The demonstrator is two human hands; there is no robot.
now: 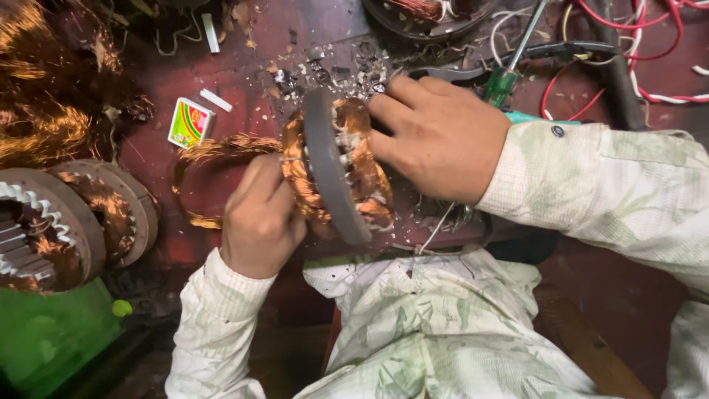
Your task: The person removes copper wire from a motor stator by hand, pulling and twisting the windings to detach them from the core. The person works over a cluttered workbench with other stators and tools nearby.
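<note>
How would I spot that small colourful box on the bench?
Start from the dark red bench and look just left of the left hand and the stator it holds. The small box lies flat there, the only bright green, yellow and red thing amid copper wire.

Left fingertips [255, 177] buried behind copper winding [299, 174]. Stator stack [44, 222] cut off at left edge, another motor part [421, 18] cropped at top. Printing on small box [190, 123] too small to read.

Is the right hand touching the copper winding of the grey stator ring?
Touching. The head view shows the right hand with fingers pressed onto the copper winding of the grey stator ring.
</note>
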